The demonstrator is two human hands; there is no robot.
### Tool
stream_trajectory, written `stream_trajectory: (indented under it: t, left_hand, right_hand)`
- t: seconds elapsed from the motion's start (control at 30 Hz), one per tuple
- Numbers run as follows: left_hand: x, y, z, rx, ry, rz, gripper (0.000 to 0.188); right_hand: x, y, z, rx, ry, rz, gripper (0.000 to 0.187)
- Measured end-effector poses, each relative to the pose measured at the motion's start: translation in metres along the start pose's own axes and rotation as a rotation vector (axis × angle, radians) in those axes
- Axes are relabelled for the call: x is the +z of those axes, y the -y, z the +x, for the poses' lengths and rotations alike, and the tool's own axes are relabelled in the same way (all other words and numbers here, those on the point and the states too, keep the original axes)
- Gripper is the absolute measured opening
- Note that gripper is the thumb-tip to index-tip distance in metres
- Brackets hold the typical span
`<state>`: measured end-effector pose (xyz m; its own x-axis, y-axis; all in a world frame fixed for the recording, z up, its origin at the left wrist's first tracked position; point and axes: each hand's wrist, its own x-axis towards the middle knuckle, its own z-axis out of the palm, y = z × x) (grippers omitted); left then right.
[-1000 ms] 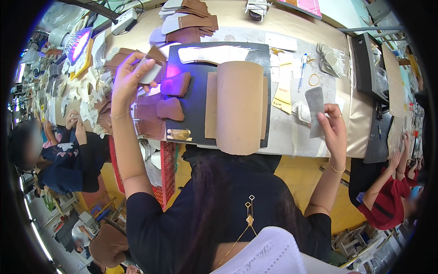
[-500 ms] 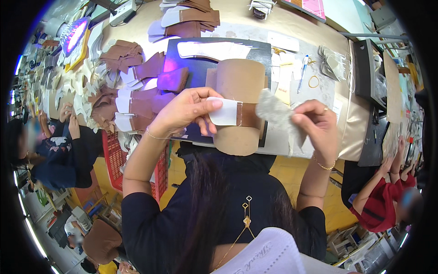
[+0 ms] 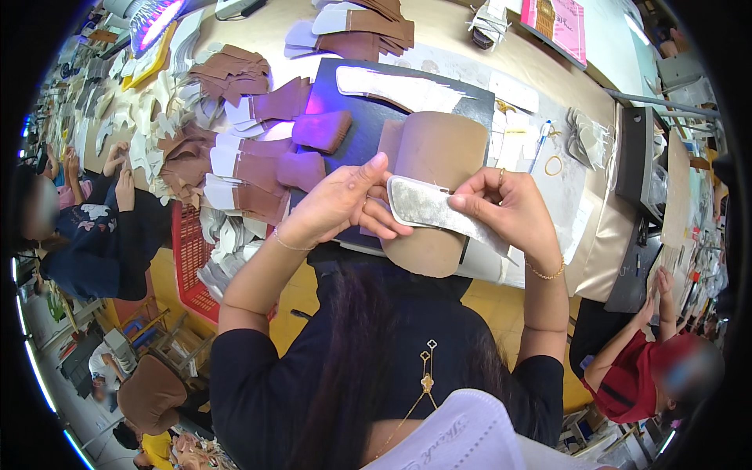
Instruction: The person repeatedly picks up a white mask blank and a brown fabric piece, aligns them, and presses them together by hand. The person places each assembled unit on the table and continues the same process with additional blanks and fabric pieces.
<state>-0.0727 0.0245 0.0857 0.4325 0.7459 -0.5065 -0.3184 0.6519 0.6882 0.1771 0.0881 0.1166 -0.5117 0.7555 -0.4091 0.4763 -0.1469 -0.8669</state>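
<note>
1. Could shift the grey panel askew over the curved tan block if steadied from one side only.
2. Pinches the panel's upper edge with the right hand, thumb on top, wrist angled inward.
3. Spreads the left hand loosely at the panel's left end, thumb raised.
4. Holds the panel between both hands, above the block.

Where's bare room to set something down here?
Bare tabletop shows between the upper brown-and-white stack and the tied bundle; another strip lies by the black box's near-left corner. The left side is crowded with brown pieces.
</note>
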Motion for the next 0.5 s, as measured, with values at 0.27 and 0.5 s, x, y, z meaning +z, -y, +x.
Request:
stream_trajectory:
  t: [0.27, 0.5]
  left_hand:
    - [0.0015, 0.0003, -0.0014, 0.002, 0.006, -0.018, 0.051]
    - [0.0045, -0.0005, 0.0031, -0.023, -0.029, 0.081, 0.032]
  right_hand:
    - [0.0019, 0.0065, 0.0006, 0.021, -0.017, -0.081, 0.026]
    - [0.0008, 0.0084, 0.0009, 0.022, -0.004, -0.104, 0.025]
